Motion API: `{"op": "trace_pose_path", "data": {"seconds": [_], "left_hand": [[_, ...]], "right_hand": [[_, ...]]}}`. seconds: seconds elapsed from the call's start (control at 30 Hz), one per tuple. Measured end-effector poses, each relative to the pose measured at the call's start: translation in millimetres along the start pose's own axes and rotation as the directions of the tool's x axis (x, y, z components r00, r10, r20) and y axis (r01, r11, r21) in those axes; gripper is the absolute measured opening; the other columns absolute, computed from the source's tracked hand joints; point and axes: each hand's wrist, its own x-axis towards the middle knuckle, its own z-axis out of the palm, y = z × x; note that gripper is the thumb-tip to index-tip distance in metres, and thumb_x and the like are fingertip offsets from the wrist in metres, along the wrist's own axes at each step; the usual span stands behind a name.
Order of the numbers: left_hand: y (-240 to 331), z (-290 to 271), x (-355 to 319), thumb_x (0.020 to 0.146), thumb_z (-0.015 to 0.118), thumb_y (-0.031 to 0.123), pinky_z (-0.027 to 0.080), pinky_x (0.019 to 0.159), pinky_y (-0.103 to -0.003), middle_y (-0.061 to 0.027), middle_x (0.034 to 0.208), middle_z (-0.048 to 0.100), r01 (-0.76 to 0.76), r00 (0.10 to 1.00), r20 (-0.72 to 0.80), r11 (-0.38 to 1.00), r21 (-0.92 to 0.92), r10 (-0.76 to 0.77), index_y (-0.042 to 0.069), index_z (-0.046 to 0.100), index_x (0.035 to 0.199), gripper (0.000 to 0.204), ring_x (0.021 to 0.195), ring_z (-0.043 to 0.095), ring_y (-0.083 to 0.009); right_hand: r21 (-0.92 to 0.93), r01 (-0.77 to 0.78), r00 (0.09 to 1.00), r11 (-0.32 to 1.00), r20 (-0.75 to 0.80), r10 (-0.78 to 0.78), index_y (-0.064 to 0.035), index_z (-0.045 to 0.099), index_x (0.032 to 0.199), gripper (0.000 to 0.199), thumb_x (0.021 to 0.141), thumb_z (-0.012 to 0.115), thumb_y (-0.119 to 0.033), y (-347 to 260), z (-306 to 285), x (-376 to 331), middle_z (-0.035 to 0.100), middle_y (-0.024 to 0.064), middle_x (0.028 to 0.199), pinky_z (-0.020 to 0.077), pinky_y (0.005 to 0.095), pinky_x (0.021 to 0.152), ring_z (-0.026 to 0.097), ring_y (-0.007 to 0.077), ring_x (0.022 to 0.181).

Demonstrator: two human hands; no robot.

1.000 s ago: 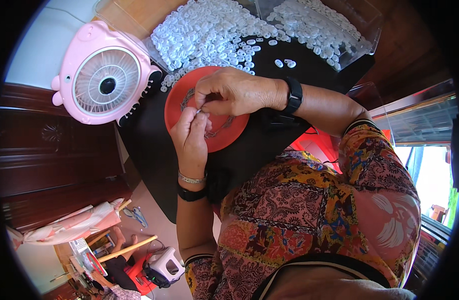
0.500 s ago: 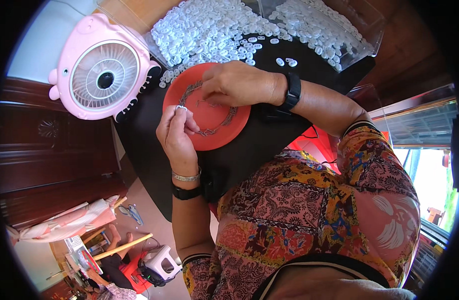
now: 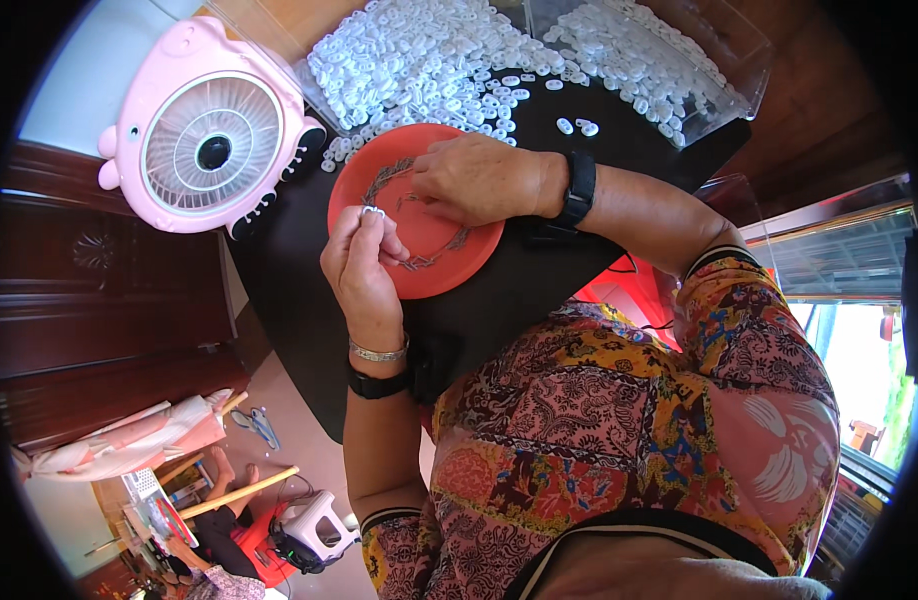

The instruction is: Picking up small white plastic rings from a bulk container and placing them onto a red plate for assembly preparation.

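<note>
A round red-orange plate (image 3: 441,282) sits on the dark table, with thin grey metal pieces, like small screws or pins, (image 3: 381,184) spread in a ring around its inside. Over its left edge, my left hand (image 3: 363,270) pinches a small white oval plastic piece (image 3: 374,210) between thumb and forefinger. My right hand (image 3: 477,178) comes in from the right, low over the middle of the plate. Its fingers are drawn together and point down among the metal pieces; what they hold, if anything, is hidden behind the hand.
A big heap of white oval pieces (image 3: 409,65) lies beyond the plate, another in a clear tray (image 3: 749,103) at the far right. A few loose ones (image 3: 565,126) lie between. A pink animal-shaped fan (image 3: 129,172) stands left. Another person's legs (image 3: 219,490) show lower left.
The view has shifted slightly. My right hand has turned a little over the plate, fingers still down at the metal pieces. My left hand keeps the white piece in its pinch.
</note>
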Motion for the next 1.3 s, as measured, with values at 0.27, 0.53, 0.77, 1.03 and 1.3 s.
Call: {"op": "trace_pose_path", "data": {"seconds": [0.27,0.53,0.77,1.03,1.3], "left_hand": [[-1,0,-1,0.090,0.050,0.017,0.036,0.051,-0.021,-0.0013,0.061,0.051,0.005,1.000,-0.006,1.000,-0.021,-0.005,0.002,0.055,0.075,0.022,0.054,0.049,-0.0086],[-3,3,0,0.091,0.049,0.014,0.035,0.049,-0.021,-0.0012,0.061,0.052,0.019,0.999,0.034,0.998,-0.055,-0.017,0.001,0.055,0.075,0.021,0.053,0.048,-0.0081],[-3,2,0,0.090,0.046,0.016,0.038,0.050,-0.022,-0.0036,0.062,0.053,0.000,1.000,0.022,1.000,0.012,0.000,0.002,0.054,0.075,0.023,0.054,0.051,-0.0115],[-3,0,1,0.090,0.048,0.017,0.036,0.052,-0.022,-0.0020,0.061,0.052,-0.005,1.000,0.009,1.000,-0.003,0.005,0.002,0.056,0.076,0.022,0.054,0.050,-0.0094],[-1,1,0,0.089,0.049,0.017,0.038,0.053,-0.022,-0.0036,0.062,0.055,0.033,0.999,0.030,0.998,-0.046,-0.032,0.000,0.058,0.079,0.021,0.055,0.052,-0.0108]], "right_hand": [[-0.046,0.076,0.997,0.996,0.000,-0.076,-0.0048,0.062,0.087,0.016,0.079,0.059,-0.019,-3,7,3,0.061,0.0109,0.089,0.0485,0.0389,0.073,0.059,0.0288,0.084],[-0.002,0.078,0.990,0.997,-0.119,-0.077,-0.0033,0.060,0.084,0.014,0.080,0.058,-0.017,2,3,-4,0.063,0.0152,0.088,0.0493,0.0414,0.072,0.062,0.0317,0.083],[0.442,-0.014,0.987,0.897,-0.139,0.084,-0.0029,0.058,0.086,0.012,0.078,0.062,-0.010,2,-2,-2,0.064,0.0134,0.080,0.0486,0.0397,0.070,0.063,0.0319,0.079],[0.522,-0.025,0.980,0.853,-0.154,0.123,-0.0027,0.062,0.092,0.013,0.079,0.060,-0.006,3,-3,1,0.065,0.0133,0.083,0.0493,0.0361,0.072,0.063,0.0284,0.080],[0.801,-0.088,0.972,0.592,-0.062,0.227,-0.0011,0.064,0.099,0.014,0.087,0.059,-0.008,2,-12,1,0.067,0.0066,0.086,0.0508,0.0259,0.071,0.063,0.0123,0.079]]}}
